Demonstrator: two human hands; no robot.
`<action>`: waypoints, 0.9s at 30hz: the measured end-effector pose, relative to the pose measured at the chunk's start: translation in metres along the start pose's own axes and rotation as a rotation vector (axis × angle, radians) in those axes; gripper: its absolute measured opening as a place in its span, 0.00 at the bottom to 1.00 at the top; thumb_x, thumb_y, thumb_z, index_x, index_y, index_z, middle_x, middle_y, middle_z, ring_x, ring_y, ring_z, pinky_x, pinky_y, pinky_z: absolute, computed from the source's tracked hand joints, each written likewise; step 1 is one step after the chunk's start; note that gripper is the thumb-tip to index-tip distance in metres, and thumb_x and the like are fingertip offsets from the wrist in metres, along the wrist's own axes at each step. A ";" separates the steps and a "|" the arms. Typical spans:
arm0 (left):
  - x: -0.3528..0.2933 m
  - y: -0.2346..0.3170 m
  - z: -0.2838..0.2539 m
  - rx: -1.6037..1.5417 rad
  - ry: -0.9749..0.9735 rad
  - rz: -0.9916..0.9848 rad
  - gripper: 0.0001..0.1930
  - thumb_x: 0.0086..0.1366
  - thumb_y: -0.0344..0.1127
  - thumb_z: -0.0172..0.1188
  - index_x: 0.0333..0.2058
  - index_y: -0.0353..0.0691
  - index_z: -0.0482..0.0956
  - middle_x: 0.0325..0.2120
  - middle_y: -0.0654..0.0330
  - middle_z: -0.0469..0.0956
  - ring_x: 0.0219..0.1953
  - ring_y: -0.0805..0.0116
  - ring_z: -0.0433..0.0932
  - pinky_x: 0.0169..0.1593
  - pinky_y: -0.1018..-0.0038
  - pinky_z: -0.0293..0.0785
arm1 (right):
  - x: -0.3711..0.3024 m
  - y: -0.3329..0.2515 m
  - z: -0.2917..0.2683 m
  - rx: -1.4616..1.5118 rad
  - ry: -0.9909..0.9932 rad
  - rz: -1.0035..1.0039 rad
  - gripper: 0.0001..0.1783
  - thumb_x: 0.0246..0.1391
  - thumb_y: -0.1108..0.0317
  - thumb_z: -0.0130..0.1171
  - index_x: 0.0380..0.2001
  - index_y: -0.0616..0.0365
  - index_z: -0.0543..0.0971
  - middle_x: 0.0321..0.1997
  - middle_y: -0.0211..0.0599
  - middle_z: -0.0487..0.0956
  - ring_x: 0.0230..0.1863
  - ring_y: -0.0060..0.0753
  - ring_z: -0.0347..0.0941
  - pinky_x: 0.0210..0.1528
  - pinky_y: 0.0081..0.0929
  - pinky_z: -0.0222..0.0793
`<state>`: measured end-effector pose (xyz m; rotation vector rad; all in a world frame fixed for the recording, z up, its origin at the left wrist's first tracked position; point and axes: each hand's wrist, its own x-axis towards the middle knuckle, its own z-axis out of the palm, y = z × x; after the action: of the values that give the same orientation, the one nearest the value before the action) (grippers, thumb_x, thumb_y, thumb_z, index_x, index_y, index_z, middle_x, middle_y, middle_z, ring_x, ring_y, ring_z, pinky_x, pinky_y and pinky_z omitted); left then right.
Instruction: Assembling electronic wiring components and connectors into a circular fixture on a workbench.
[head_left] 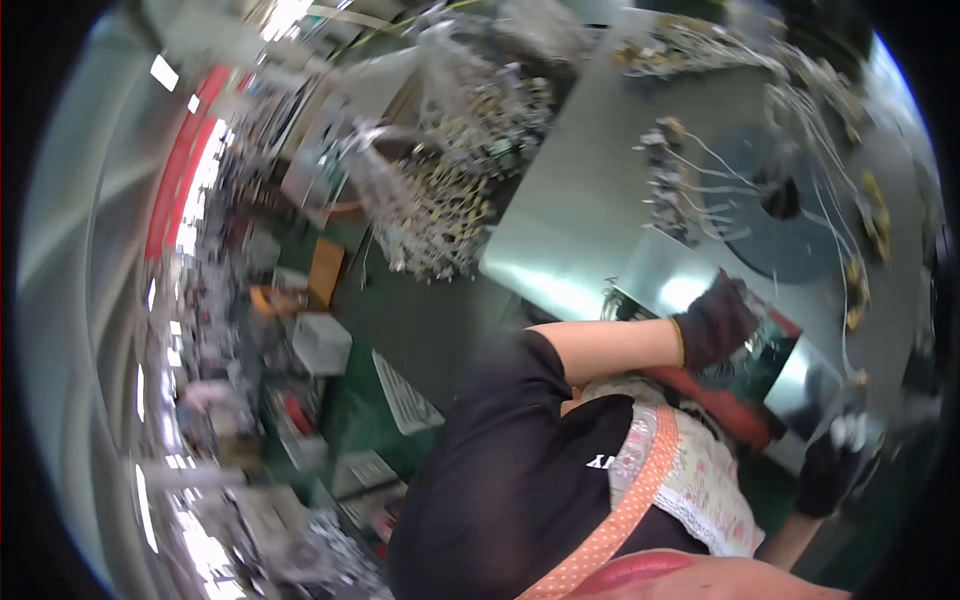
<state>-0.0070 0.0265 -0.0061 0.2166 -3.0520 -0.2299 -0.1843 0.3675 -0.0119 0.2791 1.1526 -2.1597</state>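
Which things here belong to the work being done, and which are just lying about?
Seemingly in the job:
left gloved hand
right gloved hand, at a blurred whitish piece
row of wired connectors on the metal table

Probably just lying about:
heaped connectors, perhaps stock
white container
orange-brown panel

Bright white glare on metal tabletop (560, 225); left background smeared, blurred; edges curved, corners black.

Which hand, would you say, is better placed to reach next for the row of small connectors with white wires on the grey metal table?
Probably the dark-gloved left hand: it looks nearer the row of connectors, while the dark-gloved right hand is farther off, at a blurred white item.
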 end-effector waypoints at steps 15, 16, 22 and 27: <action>0.002 -0.002 0.012 0.017 0.148 0.016 0.13 0.62 0.39 0.55 0.39 0.37 0.78 0.33 0.50 0.81 0.41 0.50 0.79 0.46 0.58 0.75 | -0.002 -0.029 0.078 -0.375 -0.201 0.078 0.18 0.73 0.57 0.50 0.28 0.53 0.71 0.23 0.30 0.69 0.23 0.27 0.65 0.26 0.26 0.62; 0.003 -0.001 0.012 0.022 0.118 0.029 0.12 0.64 0.40 0.55 0.39 0.38 0.79 0.34 0.51 0.81 0.43 0.51 0.78 0.48 0.58 0.75 | -0.002 -0.029 0.075 -0.162 -0.244 0.209 0.19 0.74 0.55 0.50 0.27 0.51 0.69 0.23 0.28 0.67 0.22 0.25 0.63 0.24 0.26 0.60; -0.003 -0.003 0.035 -0.086 0.294 -0.047 0.14 0.58 0.40 0.56 0.38 0.36 0.78 0.29 0.52 0.81 0.37 0.53 0.80 0.48 0.51 0.73 | -0.016 -0.022 0.083 -0.750 -0.393 -0.065 0.19 0.73 0.53 0.51 0.32 0.56 0.74 0.25 0.29 0.70 0.26 0.24 0.66 0.28 0.25 0.63; 0.003 -0.009 0.001 -0.033 0.184 0.165 0.11 0.56 0.38 0.56 0.37 0.43 0.79 0.30 0.53 0.80 0.35 0.54 0.79 0.44 0.59 0.71 | 0.005 -0.027 0.048 -0.986 -0.176 -0.666 0.22 0.70 0.67 0.57 0.61 0.69 0.73 0.59 0.45 0.79 0.56 0.39 0.79 0.55 0.39 0.79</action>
<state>-0.0087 0.0174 -0.0085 -0.0158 -2.8612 -0.2353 -0.1999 0.3372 0.0317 -0.8059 2.2253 -1.7423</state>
